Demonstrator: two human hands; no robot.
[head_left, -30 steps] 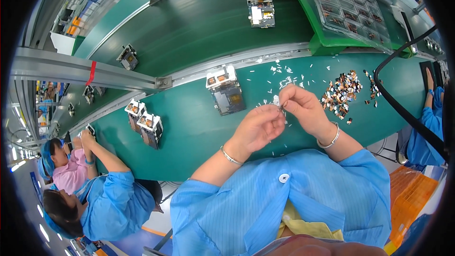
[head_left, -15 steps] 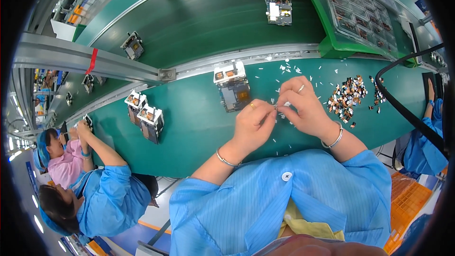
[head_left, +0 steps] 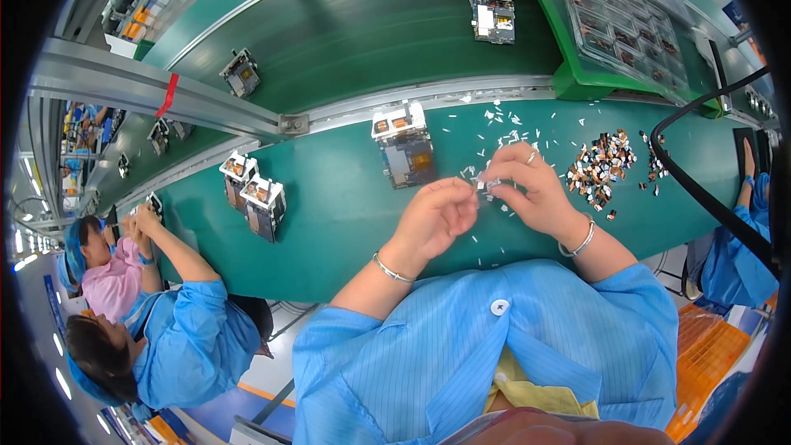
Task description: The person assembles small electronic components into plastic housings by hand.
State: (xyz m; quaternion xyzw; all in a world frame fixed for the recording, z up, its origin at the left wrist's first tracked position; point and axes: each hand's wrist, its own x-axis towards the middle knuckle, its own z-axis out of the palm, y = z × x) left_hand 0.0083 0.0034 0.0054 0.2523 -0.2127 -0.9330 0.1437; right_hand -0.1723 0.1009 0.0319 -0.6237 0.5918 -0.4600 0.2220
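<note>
My right hand (head_left: 531, 189) pinches a small pale piece (head_left: 484, 185) between thumb and fingertips, over the green table. My left hand (head_left: 437, 213) is just to its left, fingers loosely curled and apart, the fingertips close to that piece; I see nothing held in it. Beyond my left hand stands a module (head_left: 405, 148) with a white frame on top, copper-coloured parts and a dark circuit board. Small white scraps (head_left: 504, 119) are strewn behind my right hand, partly hidden by it. To the right of that hand lies a heap of small black, white and copper-coloured parts (head_left: 600, 166).
Two similar modules (head_left: 262, 202) stand at the left on the green table (head_left: 338, 198). Behind a metal rail, a green belt (head_left: 371, 41) carries more modules (head_left: 493, 16). Clear trays (head_left: 626, 33) sit back right beside a black cable (head_left: 700, 189). Co-workers (head_left: 177, 346) sit at the left.
My left fingers have loosened from their pinch and spread. My right hand keeps its pinch, with the pale piece now showing more. Modules on the belt have shifted slightly right.
</note>
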